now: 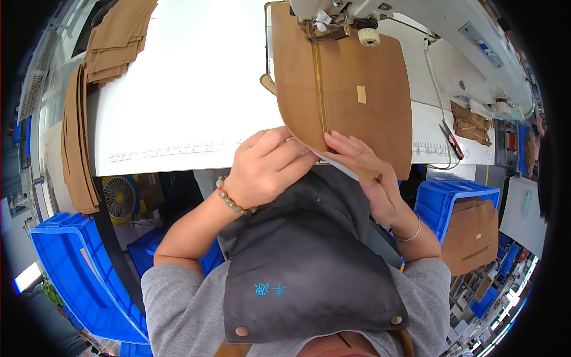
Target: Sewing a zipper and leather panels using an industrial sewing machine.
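Observation:
A brown panel, leather-like, lies on the white table with its far part under the sewing machine head. A brass-coloured zipper runs lengthwise along it, and a small piece of yellow tape sits to the zipper's right. At the panel's near left edge, my left hand is closed, its fingertips pinching the rim. My right hand grips the near edge, fingers on top by the zipper's end and thumb below. Between the hands that edge is lifted and curled, baring a pale underside.
Stacked brown pieces lie at the table's far left, and more hang over the left edge. To the right are red-handled snips and brown scraps. Blue crates stand left and right below the table; a yellow fan sits underneath.

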### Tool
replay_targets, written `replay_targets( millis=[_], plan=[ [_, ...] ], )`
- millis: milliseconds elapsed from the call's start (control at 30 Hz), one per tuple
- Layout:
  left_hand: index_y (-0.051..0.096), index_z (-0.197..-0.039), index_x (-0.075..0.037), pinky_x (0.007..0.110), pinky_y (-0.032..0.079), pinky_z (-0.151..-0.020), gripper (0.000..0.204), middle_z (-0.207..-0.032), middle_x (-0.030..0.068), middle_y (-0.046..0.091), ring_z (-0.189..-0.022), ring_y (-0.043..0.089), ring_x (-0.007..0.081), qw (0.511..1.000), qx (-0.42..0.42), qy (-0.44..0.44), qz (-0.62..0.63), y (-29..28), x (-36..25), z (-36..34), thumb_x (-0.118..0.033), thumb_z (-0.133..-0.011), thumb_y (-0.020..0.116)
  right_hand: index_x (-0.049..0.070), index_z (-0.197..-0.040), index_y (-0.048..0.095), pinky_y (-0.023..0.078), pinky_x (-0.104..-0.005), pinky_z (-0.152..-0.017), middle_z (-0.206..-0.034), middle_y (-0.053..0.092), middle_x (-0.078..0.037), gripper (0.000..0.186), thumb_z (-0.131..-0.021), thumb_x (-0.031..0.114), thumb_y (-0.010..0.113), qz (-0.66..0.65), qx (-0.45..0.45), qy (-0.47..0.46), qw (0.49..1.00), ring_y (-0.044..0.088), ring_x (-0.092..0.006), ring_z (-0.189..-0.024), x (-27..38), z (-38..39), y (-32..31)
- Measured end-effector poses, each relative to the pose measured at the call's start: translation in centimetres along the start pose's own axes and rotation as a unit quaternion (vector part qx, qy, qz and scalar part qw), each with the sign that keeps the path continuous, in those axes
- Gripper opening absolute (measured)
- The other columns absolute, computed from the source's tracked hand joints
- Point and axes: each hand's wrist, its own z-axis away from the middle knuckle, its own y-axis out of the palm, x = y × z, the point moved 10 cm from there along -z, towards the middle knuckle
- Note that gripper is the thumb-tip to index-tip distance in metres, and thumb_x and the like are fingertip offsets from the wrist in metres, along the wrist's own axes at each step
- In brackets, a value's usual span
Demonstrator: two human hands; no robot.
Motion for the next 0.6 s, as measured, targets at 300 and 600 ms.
replay_targets(
  millis=[300, 600],
  plan=[
    [0.066, -0.105, 0.001, 0.031, 0.054, -0.083, 0.028, -0.114, 0.0141, 0.073, -0.112, 0.066, 0.0251, 0.979, 0.174, -0.044, -0.096, 2.2, -1.9, -0.9, -0.010, -0.080, 0.064, 0.001, -0.146, 0.057, 0.031, -0.0437, -0.122, -0.160, 0.047, -0.019, 0.067, -0.109, 0.053, 0.042, 0.190, -0.188, 0.038, 0.963, 0.042, -0.0339, -0.150, -1.7, 2.5, -9.4],
    [0.061, -0.088, -0.004, 0.030, 0.052, -0.071, 0.012, -0.114, 0.0184, 0.073, -0.089, 0.062, 0.0196, 0.978, 0.170, -0.035, -0.116, 2.3, -2.1, -1.2, -0.009, -0.079, 0.065, -0.002, -0.145, 0.050, 0.057, -0.0321, -0.092, -0.134, 0.065, -0.016, 0.044, -0.106, 0.017, 0.056, -0.221, -0.115, 0.205, 0.947, 0.067, -0.0216, -0.115, -12.3, 6.9, -12.5]
  ],
)
